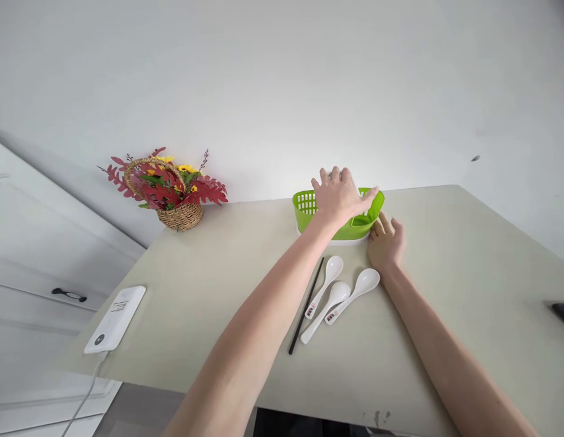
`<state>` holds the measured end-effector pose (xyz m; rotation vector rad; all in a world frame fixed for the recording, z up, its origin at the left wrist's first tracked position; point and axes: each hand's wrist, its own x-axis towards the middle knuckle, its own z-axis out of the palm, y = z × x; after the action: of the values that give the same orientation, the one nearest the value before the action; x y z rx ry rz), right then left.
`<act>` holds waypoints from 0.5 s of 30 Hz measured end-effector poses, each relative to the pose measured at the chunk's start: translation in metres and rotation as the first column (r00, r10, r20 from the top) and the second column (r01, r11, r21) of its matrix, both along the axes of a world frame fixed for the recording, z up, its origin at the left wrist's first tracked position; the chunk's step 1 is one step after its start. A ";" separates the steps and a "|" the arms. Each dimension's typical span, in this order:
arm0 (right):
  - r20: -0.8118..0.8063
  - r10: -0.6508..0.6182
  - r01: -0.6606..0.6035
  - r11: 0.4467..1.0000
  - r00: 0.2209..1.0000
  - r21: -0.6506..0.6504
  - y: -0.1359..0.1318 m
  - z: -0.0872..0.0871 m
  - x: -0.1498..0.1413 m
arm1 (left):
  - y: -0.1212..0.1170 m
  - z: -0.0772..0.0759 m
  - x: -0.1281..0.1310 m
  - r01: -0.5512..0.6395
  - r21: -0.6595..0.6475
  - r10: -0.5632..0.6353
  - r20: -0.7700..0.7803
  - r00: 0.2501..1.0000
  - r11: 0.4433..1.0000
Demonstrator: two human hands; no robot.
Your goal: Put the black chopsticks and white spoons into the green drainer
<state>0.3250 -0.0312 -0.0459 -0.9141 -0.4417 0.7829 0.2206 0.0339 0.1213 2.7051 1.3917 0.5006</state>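
Left hand over oblong green plastic basket
Basket lies crosswise; left fingers spread, grip unclear; right hand loosely half-curled at its right end.

Lime-green basket (white at the base), white spoons, black chopstick

Has left arm stretched far forward, slanting up and right, bare along visible length. Holds left hand palm down, back showing, with fingers spread and bent, thumb stuck out to right; hides underside of palm. Has right arm bare too, slanting up and left from lower right. Bends right wrist slightly, pointing right hand straighter ahead than forearm, with fingers parted and loosely curled. Holds both hands near each other, apart, right one nearer body.
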 end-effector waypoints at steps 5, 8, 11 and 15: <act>0.145 -0.052 0.039 0.995 0.988 0.088 0.008 0.002 -0.014 | 0.000 0.001 -0.001 -0.006 0.002 0.006 0.012 1.000 1.000; 0.190 -0.055 0.047 0.998 0.980 0.045 0.009 -0.003 -0.012 | 0.003 0.000 0.001 -0.003 -0.014 0.003 0.015 1.000 1.000; 0.343 -0.084 0.133 0.983 0.935 -0.124 0.005 -0.009 -0.003 | 0.008 0.002 0.002 0.015 -0.066 -0.013 0.037 0.999 0.998; 0.512 -0.099 0.282 0.913 0.854 -0.294 -0.009 -0.013 0.011 | 0.009 0.006 -0.018 0.062 -0.005 -0.060 0.173 0.983 0.998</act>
<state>0.3356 -0.0398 -0.0590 -1.4941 -0.6473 0.4404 0.2025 0.0431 0.1278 2.6146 1.2598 0.7020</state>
